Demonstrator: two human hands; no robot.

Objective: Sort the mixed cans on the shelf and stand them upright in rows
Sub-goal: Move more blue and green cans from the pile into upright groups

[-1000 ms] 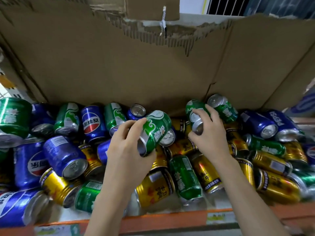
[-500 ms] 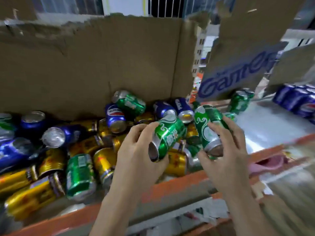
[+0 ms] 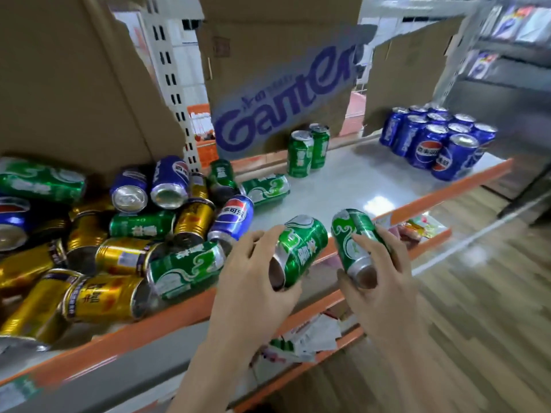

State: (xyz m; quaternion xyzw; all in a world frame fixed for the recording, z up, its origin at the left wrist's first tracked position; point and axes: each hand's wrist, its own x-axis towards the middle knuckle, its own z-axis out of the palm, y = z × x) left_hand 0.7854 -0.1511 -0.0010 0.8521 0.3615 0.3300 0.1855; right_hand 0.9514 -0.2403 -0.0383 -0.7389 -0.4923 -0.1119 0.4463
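1. Since half a second ago the view has swung right: the bare stretch of shelf [image 3: 343, 186] and the standing cans now fill the frame, and the mixed heap [image 3: 113, 234] sits further left.
2. Left hand [image 3: 253, 272] still grips a green can [image 3: 301, 248], tilted, base toward the camera, over the shelf's orange front edge. Fingers curl around its lower half.
3. Right hand [image 3: 378, 269] still grips a second green can [image 3: 354, 242], also tilted, just right of the first and apart from it.
4. Both held cans now lie nearer the shelf's front lip than before, right of the heap.
5. Heap: green, blue and gold cans on their sides. Blue ones carry the Pepsi globe; lettering on the gold and green ones is too blurred to read.
6. Two green cans [image 3: 308, 149] stand upright at the back of the shelf, touching.
7. Upright blue Pepsi cans [image 3: 438, 138] stand in rows at the shelf's right end.
8. Cardboard panel [image 3: 283, 93] behind the upright green pair reads "Ganten" in purple.
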